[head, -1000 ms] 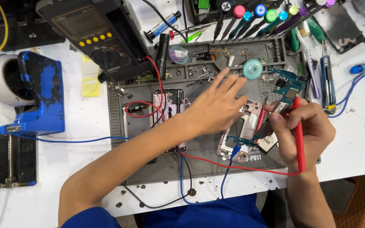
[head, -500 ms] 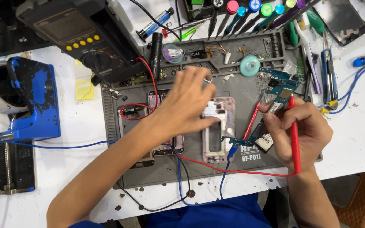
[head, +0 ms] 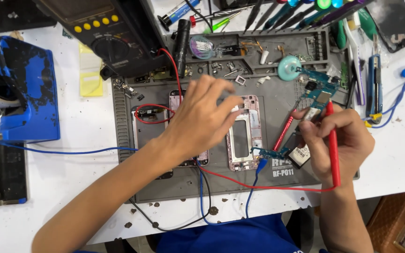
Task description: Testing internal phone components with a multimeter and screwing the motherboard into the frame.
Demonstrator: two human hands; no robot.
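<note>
Left hand (head: pixel 202 119) spread palm-down over the grey repair mat (head: pixel 123 126) near the middle of the table (head: pixel 85 136), fingers loose and open, gripping nothing, fingertips reaching onto the upper end of the pink phone frame (head: pixel 245 136). Beneath the palm, a second opened phone (head: pixel 176 100), mostly hidden. Right hand (head: pixel 338 140) toward the mat's right edge, grip closed on the red probe (head: pixel 333 145), held upright with its tip up near the blue circuit board (head: pixel 319 86). Just beside that hand, a second red probe (head: pixel 284 131) lying aslant, and a small black part (head: pixel 300 154) touching the lower fingers. Red lead (head: pixel 268 186) running from the probe's lower end leftwards under the left wrist. At the table's far edge, a dark multimeter (head: pixel 99 33); at the left edge, a blue stand (head: pixel 26 93). Along the mat's far rim, small screws and a teal disc (head: pixel 289 68).
</note>
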